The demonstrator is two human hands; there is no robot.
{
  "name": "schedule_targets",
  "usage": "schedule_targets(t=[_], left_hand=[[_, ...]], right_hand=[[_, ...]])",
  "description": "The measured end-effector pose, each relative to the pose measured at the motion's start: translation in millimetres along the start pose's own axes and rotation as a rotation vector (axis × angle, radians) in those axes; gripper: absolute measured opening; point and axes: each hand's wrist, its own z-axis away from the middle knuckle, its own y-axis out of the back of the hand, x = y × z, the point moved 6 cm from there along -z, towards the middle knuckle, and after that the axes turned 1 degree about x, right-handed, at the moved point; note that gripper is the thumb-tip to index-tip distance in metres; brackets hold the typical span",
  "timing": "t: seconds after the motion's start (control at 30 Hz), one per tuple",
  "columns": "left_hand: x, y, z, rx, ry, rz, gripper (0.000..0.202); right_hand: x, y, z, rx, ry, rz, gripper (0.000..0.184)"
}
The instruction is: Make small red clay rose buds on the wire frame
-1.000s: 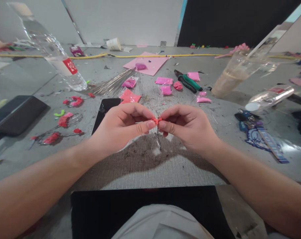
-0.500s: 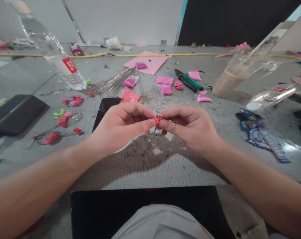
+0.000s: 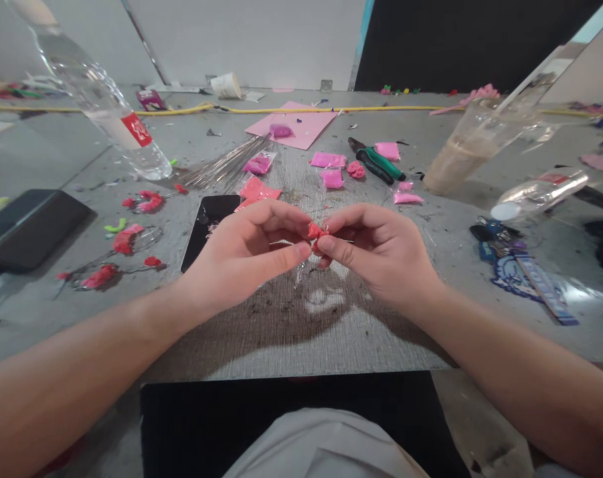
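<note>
Above the middle of the table, a small lump of red modelling clay [image 3: 314, 232] sits on a thin metal wire [image 3: 280, 243]. My right hand [image 3: 381, 249] pinches the clay between thumb and fingertips. My left hand [image 3: 246, 249] is closed around the wire, its thumb tip close beside the clay. A clear, shiny bit [image 3: 300, 273] shows just below the fingertips; its kind cannot be made out. Behind my left hand lies a black phone [image 3: 206, 229], with a red clay packet [image 3: 259, 190] beyond it.
Red clay pieces on wires [image 3: 102, 275] lie at left, near a black box-like object [image 3: 35, 229]. Farther back are a water bottle [image 3: 127, 133], a wire bundle [image 3: 226, 162], pink packets [image 3: 328, 160] and green-handled pliers [image 3: 381, 162]. A drink cup [image 3: 455, 156] and keychains [image 3: 518, 275] are at right.
The red clay now shows more fully between the fingertips. My left thumb and index finger have drawn slightly back from it, while my right hand keeps its pinch.
</note>
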Motion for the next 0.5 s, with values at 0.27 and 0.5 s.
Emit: schedule_targets(t=[0.27, 0.5], left_hand=[[7, -3.5, 7, 0.082, -0.232, -0.168, 0.032], [11, -8.3, 12, 0.022, -0.330, -0.217, 0.027]], right_hand=[[1, 0, 2, 0.057, 0.015, -0.057, 0.022], [-2, -3, 3, 0.056, 0.038, -0.105, 0.016]])
